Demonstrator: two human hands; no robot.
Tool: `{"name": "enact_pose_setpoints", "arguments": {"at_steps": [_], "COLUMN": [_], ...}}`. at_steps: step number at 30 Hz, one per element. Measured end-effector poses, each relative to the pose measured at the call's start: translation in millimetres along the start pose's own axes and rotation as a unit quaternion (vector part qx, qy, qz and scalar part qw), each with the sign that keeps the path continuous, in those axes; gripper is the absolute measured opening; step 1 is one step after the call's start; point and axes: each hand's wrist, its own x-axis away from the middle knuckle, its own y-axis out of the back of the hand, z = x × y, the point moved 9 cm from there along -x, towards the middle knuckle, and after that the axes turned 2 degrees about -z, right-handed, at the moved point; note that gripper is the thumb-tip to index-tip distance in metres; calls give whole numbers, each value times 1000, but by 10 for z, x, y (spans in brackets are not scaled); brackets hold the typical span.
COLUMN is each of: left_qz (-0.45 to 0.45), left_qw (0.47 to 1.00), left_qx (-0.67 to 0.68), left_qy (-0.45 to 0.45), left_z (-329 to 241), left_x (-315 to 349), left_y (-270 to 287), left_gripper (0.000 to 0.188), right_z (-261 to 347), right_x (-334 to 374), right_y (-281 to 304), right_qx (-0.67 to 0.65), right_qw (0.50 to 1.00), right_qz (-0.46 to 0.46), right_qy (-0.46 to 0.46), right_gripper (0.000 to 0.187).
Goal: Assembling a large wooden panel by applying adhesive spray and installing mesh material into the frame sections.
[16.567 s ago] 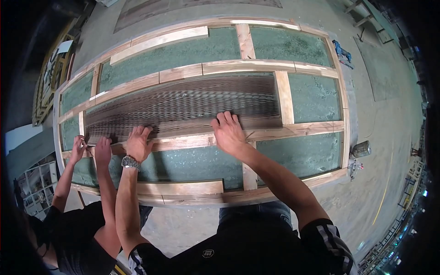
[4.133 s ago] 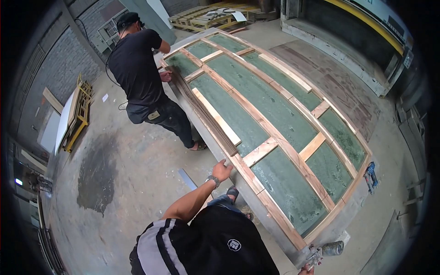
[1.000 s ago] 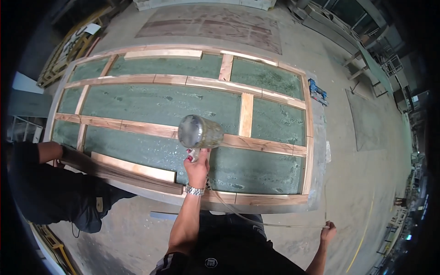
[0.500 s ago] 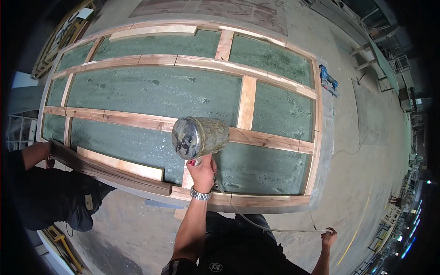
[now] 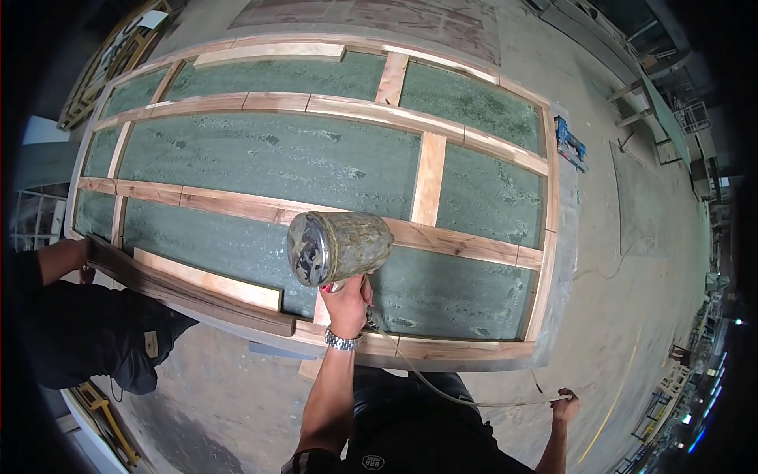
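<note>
My left hand (image 5: 346,308) is wrapped round the handle of a spray gun (image 5: 341,247), which has a large round cup smeared with dried residue. The cup hides most of the gun's body. It hangs above a wooden frame (image 5: 229,204) laid over a green panel (image 5: 260,158). From the gun's handle a pale air hose (image 5: 450,393) curves across to my right hand (image 5: 564,405), whose fingers are closed round it, off the panel's near right corner.
At the left a co-worker's hand (image 5: 67,257) is at a stack of dark strips (image 5: 189,292) along the near edge. A loose wooden board (image 5: 213,278) lies beside the strips, another board (image 5: 272,53) at the far side. A blue nail gun (image 5: 570,144) rests on the right edge.
The spray gun in my left hand has moved slightly left and nearer to me, its cup tipping a little. My right hand still holds the hose. The view has shifted slightly.
</note>
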Motion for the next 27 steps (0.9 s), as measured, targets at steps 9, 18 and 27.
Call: {"name": "enact_pose_setpoints", "arguments": {"at_steps": [9,18,27], "left_qz": [-21,-36,-61], "left_qw": [1000,998,998], "left_qx": [7,-46,18], "left_qy": [-6,-21,-4], "left_z": [-74,-103,-187], "left_x": [106,237,357], "left_y": [66,81,178], "left_gripper": [9,9,13], "right_z": [-7,-397,-467], "right_x": [-47,-256,-369], "right_y": [-10,498,825], "right_qx": [-11,-100,-80], "right_qw": [1000,985,979], "right_qz": [-8,-108,-188], "right_qy": [16,-90,9], "right_gripper": [32,40,56]}}
